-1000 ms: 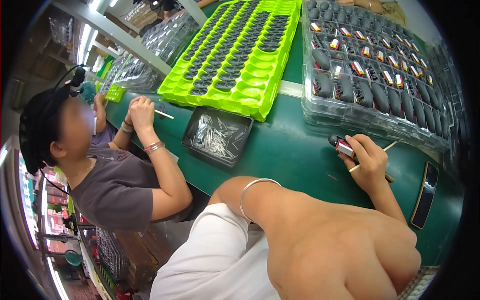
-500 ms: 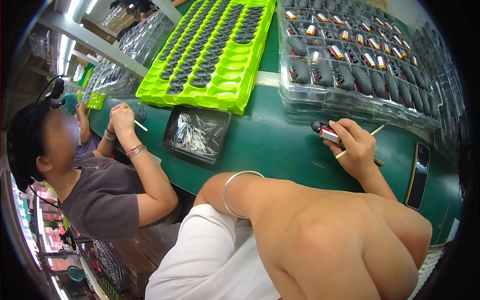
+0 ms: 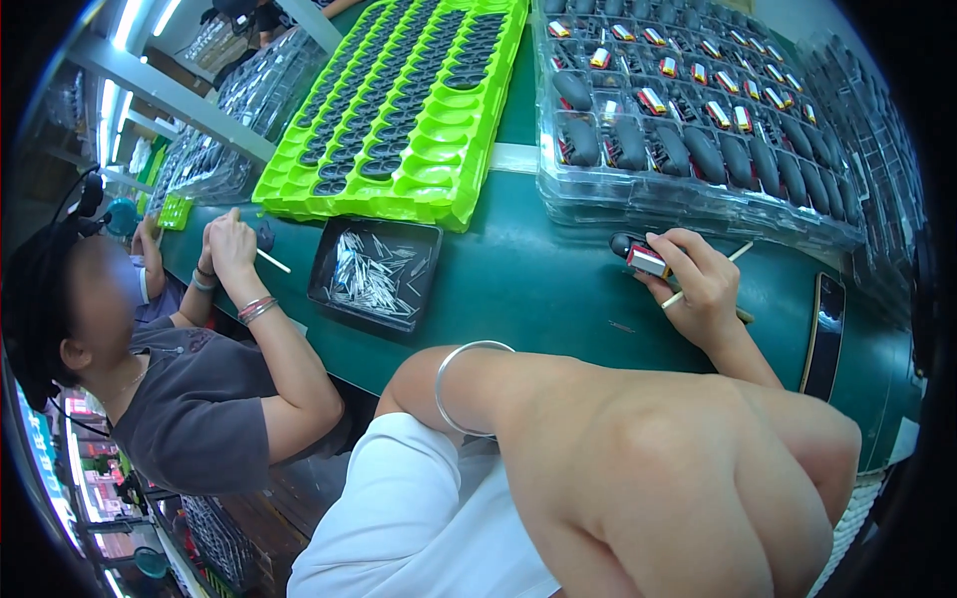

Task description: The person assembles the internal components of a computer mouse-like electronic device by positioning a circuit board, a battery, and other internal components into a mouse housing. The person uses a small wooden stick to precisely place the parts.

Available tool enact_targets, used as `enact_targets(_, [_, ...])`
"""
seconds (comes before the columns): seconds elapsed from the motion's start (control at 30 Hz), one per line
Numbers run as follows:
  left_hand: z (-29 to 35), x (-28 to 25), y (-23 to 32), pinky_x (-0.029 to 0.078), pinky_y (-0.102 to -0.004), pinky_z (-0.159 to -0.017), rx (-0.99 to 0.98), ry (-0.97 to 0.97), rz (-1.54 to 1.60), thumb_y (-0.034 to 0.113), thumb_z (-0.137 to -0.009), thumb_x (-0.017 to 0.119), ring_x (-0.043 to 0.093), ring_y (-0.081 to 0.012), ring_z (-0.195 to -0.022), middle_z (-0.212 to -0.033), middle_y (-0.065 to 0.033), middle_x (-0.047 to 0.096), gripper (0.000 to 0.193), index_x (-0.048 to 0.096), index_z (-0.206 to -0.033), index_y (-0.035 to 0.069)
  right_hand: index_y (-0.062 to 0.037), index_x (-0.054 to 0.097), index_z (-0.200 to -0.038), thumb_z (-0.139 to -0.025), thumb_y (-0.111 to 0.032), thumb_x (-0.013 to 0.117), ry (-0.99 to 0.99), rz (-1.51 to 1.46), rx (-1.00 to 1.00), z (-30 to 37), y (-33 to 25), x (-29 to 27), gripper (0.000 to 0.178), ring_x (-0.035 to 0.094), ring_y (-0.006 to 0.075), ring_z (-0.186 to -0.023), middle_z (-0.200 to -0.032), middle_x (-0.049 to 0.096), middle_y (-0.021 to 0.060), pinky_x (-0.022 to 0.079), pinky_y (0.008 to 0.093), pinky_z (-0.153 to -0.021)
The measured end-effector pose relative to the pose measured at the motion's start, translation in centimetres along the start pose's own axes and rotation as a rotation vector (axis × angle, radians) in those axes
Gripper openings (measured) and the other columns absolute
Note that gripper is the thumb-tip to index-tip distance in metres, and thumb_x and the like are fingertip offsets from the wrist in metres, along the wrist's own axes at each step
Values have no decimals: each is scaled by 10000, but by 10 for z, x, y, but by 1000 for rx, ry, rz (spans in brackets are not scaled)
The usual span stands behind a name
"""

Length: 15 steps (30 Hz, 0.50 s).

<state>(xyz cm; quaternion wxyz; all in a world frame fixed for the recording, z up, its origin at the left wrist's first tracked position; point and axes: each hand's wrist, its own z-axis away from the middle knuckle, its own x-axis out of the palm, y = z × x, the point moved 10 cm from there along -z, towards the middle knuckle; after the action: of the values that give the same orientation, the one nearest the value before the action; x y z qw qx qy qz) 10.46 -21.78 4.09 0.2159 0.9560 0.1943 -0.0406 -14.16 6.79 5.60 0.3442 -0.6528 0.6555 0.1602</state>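
Observation:
My right hand (image 3: 701, 284) rests on the green table (image 3: 538, 289), closed around a small black part with a red and silver piece (image 3: 643, 258). A thin pale stick (image 3: 740, 251) runs between its fingers. My left forearm, with a silver bangle (image 3: 469, 389) at the wrist, hangs below the table's near edge. Of my left hand (image 3: 407, 389) only the back shows above my white clothing, and its fingers are hidden.
A black tray of small metal pins (image 3: 374, 271) lies left of my right hand. Behind it sits a bright green moulded tray (image 3: 419, 110), and clear trays of black parts (image 3: 698, 130) stand at the back right. A person in a grey shirt (image 3: 199, 399) works at the left, and a dark phone (image 3: 825, 334) lies at the right.
The view has swung a little, so the table sits lower and nearer. My right hand keeps its hold on the black part and stick. The person at the left still works with raised hands.

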Motion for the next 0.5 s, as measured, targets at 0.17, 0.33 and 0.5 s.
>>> enact_targets(0.17, [43, -7, 76, 448, -313, -542, -47, -75, 89, 134, -839, 417, 504, -196, -668, -727, -57, 480, 89, 488, -828, 80, -35, 607, -938, -539, -57, 755, 4, 12, 37, -1, 4, -6, 426, 596, 223, -662, -857, 581, 76, 469, 299, -534])
enact_targets(0.33, [8, 22, 66, 453, -325, -584, -134, -41, 61, 129, -834, 426, 517, -197, -699, -754, -57, 498, 99, 504, -861, 75, -35, 607, -938, -533, -47, 755, 33, -43, 19, -7, -1, -8, 431, 599, 224, -669, -858, 582, 79, 473, 299, -540])
enact_targets(0.5, [-41, -5, -91, 436, -334, -640, -75, 67, 29, 144, -834, 452, 523, -193, -725, -776, -55, 526, 125, 533, -881, 61, -24, 599, -973, -543, 8, 746, -21, -14, 65, 1, 11, -8, 456, 604, 249, -705, -883, 582, 112, 491, 301, -574])
